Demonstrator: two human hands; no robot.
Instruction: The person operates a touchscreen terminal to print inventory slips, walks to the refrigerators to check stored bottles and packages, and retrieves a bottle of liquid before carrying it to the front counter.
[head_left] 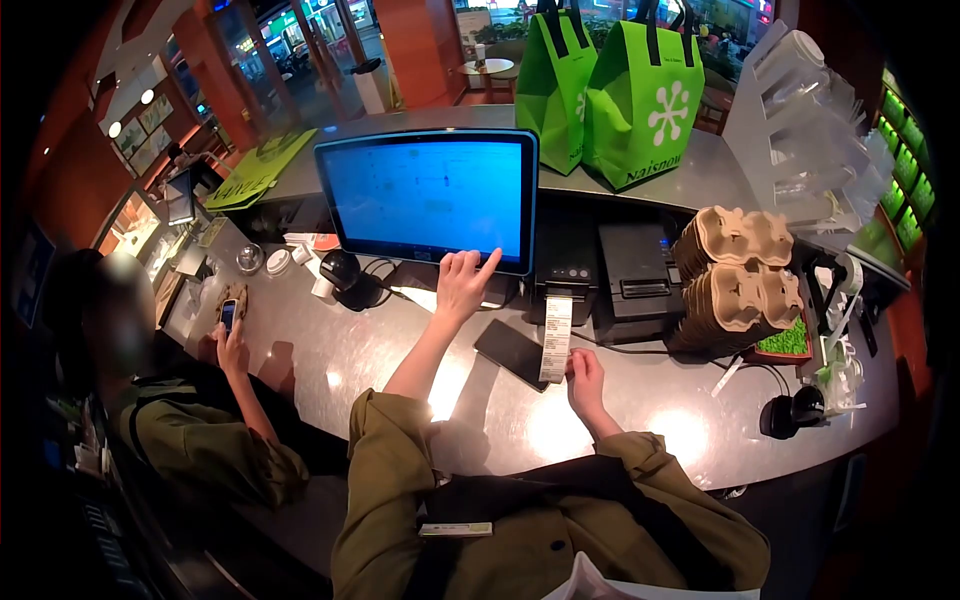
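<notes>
My left hand (464,284) reaches up to the touchscreen monitor (430,195). Its index finger is stretched out at the lower right of the lit blue screen, and the other fingers are loosely bent with nothing in them. A long printed label strip (556,335) hangs from the black label printer (566,268). At the lower right edge of that strip, my right hand (586,382) is closed with thumb and fingertips together on the paper. Partly under the strip, a dark flat phone-like slab (512,352) lies on the metal counter (480,425).
Two green bags (643,105) stand on the raised ledge behind the monitor. Stacked cardboard cup carriers (738,270) sit right of a second black printer (638,270). A black scanner (342,272) stands left. A co-worker (200,430) at left holds a phone (229,315).
</notes>
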